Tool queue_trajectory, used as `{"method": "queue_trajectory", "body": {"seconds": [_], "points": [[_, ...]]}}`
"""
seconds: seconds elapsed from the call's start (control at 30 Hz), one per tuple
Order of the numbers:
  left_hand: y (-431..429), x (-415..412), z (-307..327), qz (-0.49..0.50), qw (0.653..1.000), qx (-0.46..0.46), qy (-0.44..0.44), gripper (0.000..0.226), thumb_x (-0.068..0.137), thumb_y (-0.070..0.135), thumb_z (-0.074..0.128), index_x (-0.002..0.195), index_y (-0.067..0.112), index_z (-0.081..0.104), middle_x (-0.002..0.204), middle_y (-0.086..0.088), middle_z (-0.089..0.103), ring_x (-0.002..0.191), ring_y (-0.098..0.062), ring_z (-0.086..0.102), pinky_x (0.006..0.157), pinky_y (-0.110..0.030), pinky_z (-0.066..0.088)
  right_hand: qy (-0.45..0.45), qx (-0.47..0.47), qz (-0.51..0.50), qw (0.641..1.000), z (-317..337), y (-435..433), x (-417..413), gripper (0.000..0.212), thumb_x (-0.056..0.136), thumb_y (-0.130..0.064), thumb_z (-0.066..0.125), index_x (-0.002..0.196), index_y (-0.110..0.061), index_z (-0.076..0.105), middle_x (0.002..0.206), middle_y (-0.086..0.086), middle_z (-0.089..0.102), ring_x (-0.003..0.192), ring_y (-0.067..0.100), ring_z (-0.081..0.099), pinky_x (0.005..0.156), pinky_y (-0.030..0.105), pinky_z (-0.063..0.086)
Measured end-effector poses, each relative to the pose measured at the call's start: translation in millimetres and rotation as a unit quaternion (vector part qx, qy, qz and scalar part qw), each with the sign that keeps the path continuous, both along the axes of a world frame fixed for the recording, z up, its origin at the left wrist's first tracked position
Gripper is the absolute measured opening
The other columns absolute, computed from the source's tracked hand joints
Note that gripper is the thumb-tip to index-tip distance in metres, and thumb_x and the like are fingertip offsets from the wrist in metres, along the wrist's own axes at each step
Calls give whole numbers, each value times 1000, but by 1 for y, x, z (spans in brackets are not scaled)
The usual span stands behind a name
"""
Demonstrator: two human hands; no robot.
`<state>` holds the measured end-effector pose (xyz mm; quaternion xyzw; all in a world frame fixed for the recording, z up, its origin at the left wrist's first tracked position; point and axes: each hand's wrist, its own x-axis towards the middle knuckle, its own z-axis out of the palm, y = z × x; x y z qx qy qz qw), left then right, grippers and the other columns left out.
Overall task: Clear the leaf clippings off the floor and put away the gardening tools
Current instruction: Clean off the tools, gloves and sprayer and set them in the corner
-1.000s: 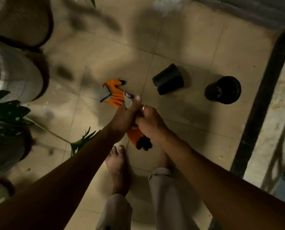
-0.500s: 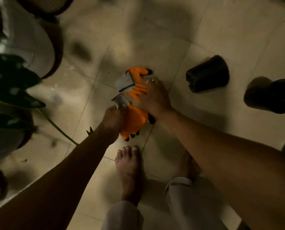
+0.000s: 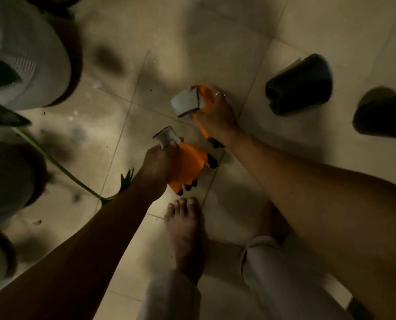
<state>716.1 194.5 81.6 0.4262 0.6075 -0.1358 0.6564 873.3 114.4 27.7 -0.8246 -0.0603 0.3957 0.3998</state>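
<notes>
Fingers of left hand (image 3: 157, 159) clutch the lower orange glove (image 3: 190, 168); right hand (image 3: 216, 115) grips the upper glove (image 3: 186, 102), half hidden.

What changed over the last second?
The hands pulled apart, splitting the pair: left hand grips one orange glove by its cuff, right hand holds the other glove farther forward. The tipped black pot and the second pot stayed put.

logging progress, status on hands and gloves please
Left hand grips near orange glove at cuff. Right hand grips far orange glove. Leaf stem on floor at left, black pot tipped near right hand.
</notes>
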Motion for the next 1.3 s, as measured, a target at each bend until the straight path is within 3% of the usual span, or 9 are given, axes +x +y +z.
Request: {"method": "queue_trajectory", "body": {"seconds": [0.17,0.27,0.4,0.6,0.73,0.8,0.93,1.07,1.3], "points": [[-8,22,66,-16,1000,7,-8,19,105,29,52,112,15,64,112,-12,66,99,-34,64,95,-55,51,81,1,-30,996,97,-38,13,56,86,-44,74,137,-28,56,124,-4,63,109,15,62,83,29,53],[-15,43,129,-21,1000,4,-9,23,105,32,54,107,11,64,111,-24,69,96,-42,67,88,-58,54,98,37,-56,993,180,-67,23,47,82,-67,64,105,-27,72,99,-4,75,94,15,70,80,34,57],[-21,73,231,-73,994,-39,-69,39,109,36,42,116,2,60,97,-38,70,72,-52,68,45,-42,55,117,47,-105,986,291,-95,36,48,84,-62,65,89,-15,73,87,3,77,85,20,74,81,40,59],[-29,116,393,-102,985,-44,-131,43,109,38,38,128,3,53,97,-38,68,78,-62,66,56,-50,56,95,84,-112,986,460,-112,62,19,89,-31,69,81,-14,66,73,2,66,69,12,62,63,31,47],[-41,137,495,-117,983,1,-141,30,108,20,40,107,1,63,82,-28,72,65,-43,69,45,-39,55,50,111,-119,985,559,-120,77,23,82,-20,70,72,-26,50,61,-9,52,62,12,48,56,29,38],[-47,142,532,-130,981,20,-143,34,104,12,42,88,-1,68,71,-23,71,57,-36,68,50,-39,56,27,107,-110,988,598,-123,78,15,79,-29,69,78,-27,53,67,-10,59,67,13,54,62,34,44],[-56,150,609,-137,978,17,-154,28,104,15,46,92,5,69,83,-17,71,73,-33,68,65,-34,56,-15,128,-74,989,679,-133,75,19,87,-27,64,104,-34,61,92,1,75,88,17,69,83,41,55],[-69,157,685,-153,962,15,-225,23,97,22,59,99,13,80,110,-25,74,96,-43,71,86,-52,57,-47,139,-60,987,751,-151,72,19,95,-34,63,112,-28,69,99,-4,76,90,4,70,78,29,57],[-86,175,805,-209,923,25,-323,32,109,28,44,112,11,71,104,-15,77,85,-23,76,66,-33,62,-120,153,-56,979,856,-179,76,25,94,-43,65,94,-19,71,87,-2,76,78,7,69,73,38,56]]}}
